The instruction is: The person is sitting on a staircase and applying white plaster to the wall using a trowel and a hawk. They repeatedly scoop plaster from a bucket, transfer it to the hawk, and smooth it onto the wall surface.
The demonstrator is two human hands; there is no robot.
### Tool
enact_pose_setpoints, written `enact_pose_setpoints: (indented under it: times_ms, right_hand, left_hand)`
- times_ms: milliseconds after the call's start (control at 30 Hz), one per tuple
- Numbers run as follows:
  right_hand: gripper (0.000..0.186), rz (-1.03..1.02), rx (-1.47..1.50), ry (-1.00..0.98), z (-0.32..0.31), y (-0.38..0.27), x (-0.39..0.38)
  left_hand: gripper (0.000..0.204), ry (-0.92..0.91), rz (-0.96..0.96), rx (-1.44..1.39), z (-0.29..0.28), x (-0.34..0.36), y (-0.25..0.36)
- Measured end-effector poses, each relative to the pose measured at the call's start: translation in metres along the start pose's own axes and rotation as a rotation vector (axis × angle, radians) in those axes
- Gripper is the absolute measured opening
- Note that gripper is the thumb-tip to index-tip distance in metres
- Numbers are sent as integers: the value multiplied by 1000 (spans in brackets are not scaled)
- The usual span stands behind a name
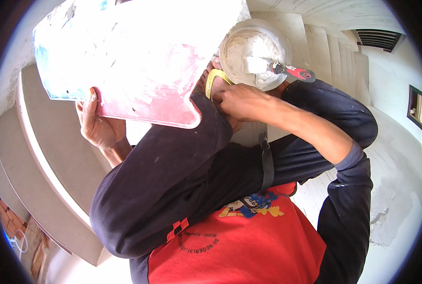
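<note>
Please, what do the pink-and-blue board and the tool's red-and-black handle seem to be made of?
The board looks like smooth, hard plastic, judging by its even colour and neatly curved corner. The handle is perhaps moulded plastic with rubber; its two colours suggest this, not prove it.

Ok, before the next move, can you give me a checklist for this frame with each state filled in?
1. Left hand supporting the red-and-blue board: ok, it grips the near edge, thumb on top.
2. Right hand free: cannot tell; its fingers are partly hidden beside the yellow strap at the foot.
3. Putty knife in hand: not ok, it rests at the bucket, handle out past the rim.
4. White paste in the bucket: ok, some is visible.
5. Board's coating even: cannot tell, glare washes out much of it.
</note>
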State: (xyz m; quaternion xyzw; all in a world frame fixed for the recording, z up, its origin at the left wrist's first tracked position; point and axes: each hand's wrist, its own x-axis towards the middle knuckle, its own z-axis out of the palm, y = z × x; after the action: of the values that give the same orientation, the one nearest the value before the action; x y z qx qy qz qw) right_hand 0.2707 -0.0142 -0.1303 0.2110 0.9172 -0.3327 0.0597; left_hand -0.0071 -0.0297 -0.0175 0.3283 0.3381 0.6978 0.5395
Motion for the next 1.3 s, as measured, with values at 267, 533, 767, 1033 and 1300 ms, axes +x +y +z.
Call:
enact_pose_setpoints:
  times_ms: [267,533,767,1033,1300]
  right_hand:
    - [19,-71,-36,85,19,15,-1]
    - [15,18,22,294,-1,14,-43]
    - [35,528,1414,537,-33,20,-76]
    - [31,534,500,582,-8,15,-78]
    - [22,357,-250,594,37,9,-75]
  left_hand:
    - [25,-56,16,7,-3,0,-1]
    - [20,-1,4,18,4,-5,0]
    - [23,-1,-28,-39,-3,-3,-5]
    - [24,-28,-18,-47,0,-4,-5]
    - [23,62,-5,-38,4,-6,-8]
